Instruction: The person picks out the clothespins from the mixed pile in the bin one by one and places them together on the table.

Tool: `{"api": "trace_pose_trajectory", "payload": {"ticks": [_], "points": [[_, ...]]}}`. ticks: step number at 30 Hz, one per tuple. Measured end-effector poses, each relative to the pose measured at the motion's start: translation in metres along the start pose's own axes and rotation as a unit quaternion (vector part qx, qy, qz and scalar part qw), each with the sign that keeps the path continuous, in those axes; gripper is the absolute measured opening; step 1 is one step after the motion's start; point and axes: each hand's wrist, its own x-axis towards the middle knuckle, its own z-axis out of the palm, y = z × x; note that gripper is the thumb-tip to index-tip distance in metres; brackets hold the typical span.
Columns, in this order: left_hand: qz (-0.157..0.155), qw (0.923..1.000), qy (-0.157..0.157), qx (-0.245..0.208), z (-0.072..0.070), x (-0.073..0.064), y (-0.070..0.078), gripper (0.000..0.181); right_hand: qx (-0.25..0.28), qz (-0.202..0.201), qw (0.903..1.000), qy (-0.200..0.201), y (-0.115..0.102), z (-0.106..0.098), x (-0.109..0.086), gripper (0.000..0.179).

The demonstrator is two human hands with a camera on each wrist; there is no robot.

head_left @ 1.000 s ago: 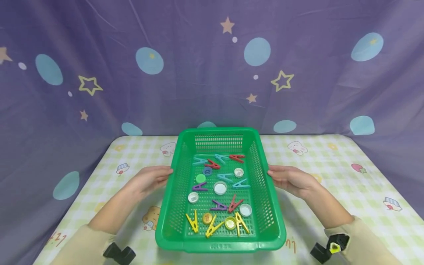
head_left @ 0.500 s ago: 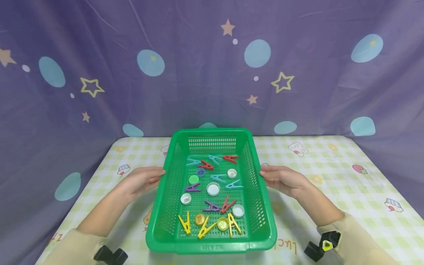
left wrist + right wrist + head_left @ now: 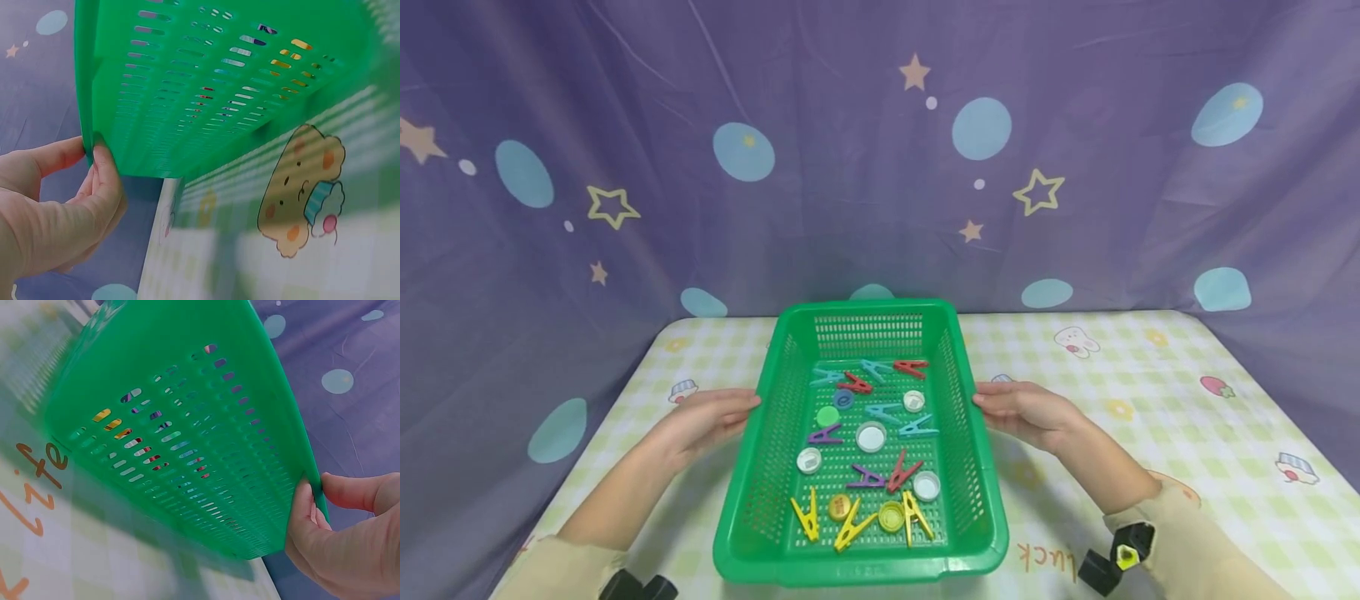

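Observation:
A green plastic basket (image 3: 865,570) is held between both hands, its slotted walls showing in each wrist view. My left hand (image 3: 711,421) pinches its left rim, thumb on one side and fingers (image 3: 106,178) on the other. On the opposite rim, my right hand (image 3: 1026,412) has the same pinch, seen close in the right wrist view. Inside lie clothespins in several colours, such as a yellow clothespin (image 3: 806,515), a purple clothespin (image 3: 867,477) and a red clothespin (image 3: 904,472). Bottle caps lie among them, including a white cap (image 3: 871,437) and a light green cap (image 3: 827,417).
A checked tablecloth (image 3: 1075,467) with cartoon prints covers the table under the basket. Behind the table's far edge hangs a purple curtain (image 3: 850,208) with stars and blue ovals. Beneath the basket a shadow falls on the cloth, seen in both wrist views.
The basket, with both hands gripping its rims, has shifted left and slightly nearer in the head view. The clothespins and caps keep their arrangement inside it.

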Motion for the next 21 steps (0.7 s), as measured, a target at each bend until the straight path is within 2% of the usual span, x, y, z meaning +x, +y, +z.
{"api": "trace_pose_trajectory", "payload": {"ticks": [6,11,14,21], "points": [[0.002,0.9999,0.016,0.005,0.0007,0.0001,-0.0026,0.066,-0.008,-0.006,0.9999,-0.006,0.0026,-0.004,0.0022,0.06],[0.012,0.9999,0.008,-0.003,-0.0007,0.0003,-0.0046,0.067,-0.008,-0.005,0.9999,-0.012,0.0034,-0.0056,0.0018,0.058],[0.017,0.9998,0.004,0.009,-0.0011,0.0002,-0.0049,0.067,0.0,-0.004,0.9999,-0.009,0.004,-0.0068,0.0023,0.059],[0.009,0.9996,0.009,0.026,-0.0021,-0.0003,-0.0052,0.07,0.014,-0.006,0.9998,-0.014,0.0052,-0.0085,0.0045,0.058]]}}
